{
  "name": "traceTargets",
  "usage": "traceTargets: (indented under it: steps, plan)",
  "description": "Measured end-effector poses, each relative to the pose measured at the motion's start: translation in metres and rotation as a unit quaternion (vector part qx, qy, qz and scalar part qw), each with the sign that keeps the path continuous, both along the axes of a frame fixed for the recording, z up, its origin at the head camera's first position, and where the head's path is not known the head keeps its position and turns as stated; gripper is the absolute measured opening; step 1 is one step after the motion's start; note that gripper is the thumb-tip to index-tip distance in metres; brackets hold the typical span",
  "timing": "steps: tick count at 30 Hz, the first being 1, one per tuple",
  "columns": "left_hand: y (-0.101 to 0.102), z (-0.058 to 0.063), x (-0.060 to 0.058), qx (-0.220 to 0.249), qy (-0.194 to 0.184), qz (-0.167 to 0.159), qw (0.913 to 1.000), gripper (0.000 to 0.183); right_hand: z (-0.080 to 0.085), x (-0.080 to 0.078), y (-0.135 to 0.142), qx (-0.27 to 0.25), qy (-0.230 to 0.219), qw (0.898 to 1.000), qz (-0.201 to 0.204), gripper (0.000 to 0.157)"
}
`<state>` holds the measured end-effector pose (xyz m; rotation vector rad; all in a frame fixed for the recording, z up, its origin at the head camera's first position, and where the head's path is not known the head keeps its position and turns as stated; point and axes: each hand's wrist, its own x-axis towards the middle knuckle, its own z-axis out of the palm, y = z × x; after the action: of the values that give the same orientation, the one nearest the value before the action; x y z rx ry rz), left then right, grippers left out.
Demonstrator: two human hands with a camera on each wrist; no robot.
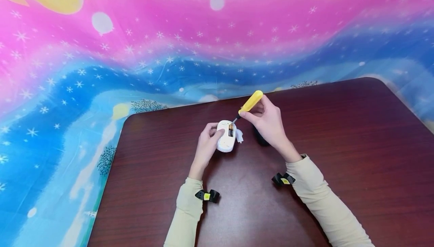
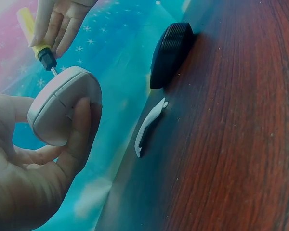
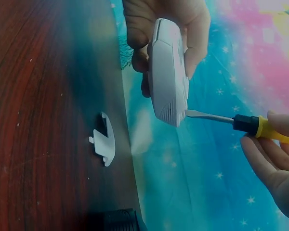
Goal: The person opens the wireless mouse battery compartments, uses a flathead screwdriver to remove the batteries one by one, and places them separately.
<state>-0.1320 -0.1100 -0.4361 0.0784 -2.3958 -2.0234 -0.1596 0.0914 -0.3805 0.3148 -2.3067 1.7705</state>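
My left hand (image 1: 206, 145) grips a white computer mouse (image 1: 223, 144), its underside turned up and its battery compartment uncovered. Batteries (image 1: 231, 131) with dark and copper-coloured ends lie inside. Between thumb and fingers my right hand (image 1: 271, 122) pinches the yellow handle of a flat-blade screwdriver (image 1: 251, 101). Its metal tip reaches the compartment's upper end in the head view; in the right wrist view the blade meets the mouse (image 3: 167, 72) near its ribbed end. On the table to the right of the mouse lies the white battery cover (image 1: 239, 136).
A black ribbed object (image 2: 172, 55), partly hidden by my right hand in the head view, rests on the dark wood table (image 1: 339, 134) beyond the cover. Behind the table's far edge hangs a pink and blue printed cloth (image 1: 190, 51).
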Motion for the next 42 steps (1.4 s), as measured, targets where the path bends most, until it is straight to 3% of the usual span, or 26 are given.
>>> traceTargets:
  steps: [15, 25, 33, 36, 42]
  plan:
    - [0.001, 0.0, 0.002, -0.016, -0.01, -0.009, 0.9998, 0.034, -0.003, 0.002, -0.004, 0.037, 0.014, 0.999, 0.032, 0.032]
    - [0.001, -0.001, 0.001, -0.011, -0.018, 0.011, 0.9997, 0.033, -0.006, 0.002, -0.005, 0.002, 0.005, 0.998, 0.07, 0.027]
    - [0.001, 0.001, 0.001, 0.007, -0.011, 0.012, 0.9998, 0.034, -0.008, 0.004, -0.008, 0.014, 0.087, 0.988, 0.127, 0.024]
    - [0.001, 0.004, 0.001, -0.004, 0.0, 0.007, 1.0, 0.033, -0.008, 0.003, -0.007, 0.018, 0.088, 0.988, 0.123, 0.024]
    - [-0.001, 0.01, 0.003, -0.037, 0.027, -0.024, 0.9987, 0.034, -0.011, -0.003, 0.0, -0.02, 0.039, 0.995, 0.094, 0.024]
